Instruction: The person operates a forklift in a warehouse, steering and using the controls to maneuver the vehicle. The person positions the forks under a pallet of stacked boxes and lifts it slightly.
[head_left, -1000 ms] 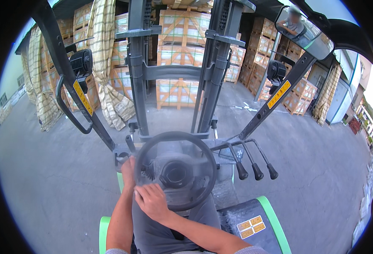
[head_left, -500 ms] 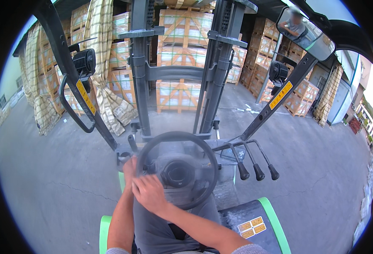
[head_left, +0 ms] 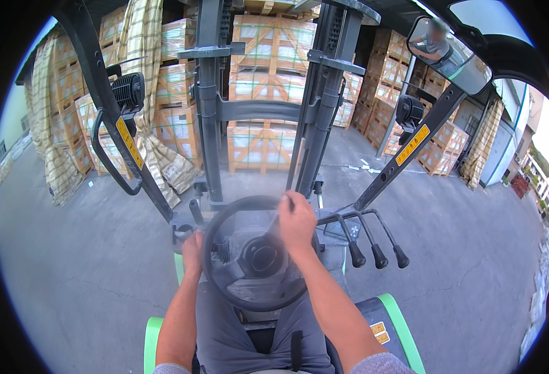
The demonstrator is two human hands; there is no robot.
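On forklift seat, right hand gripping steering wheel top, left hand at rim

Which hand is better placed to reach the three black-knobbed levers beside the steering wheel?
Probably the right hand. It rests on the upper right of the steering wheel, close to the levers on that side. The left hand sits at the wheel's left edge, with the wheel between it and the levers.

Strapped cardboard crates stand stacked beyond the mast, three black-knobbed levers at right.
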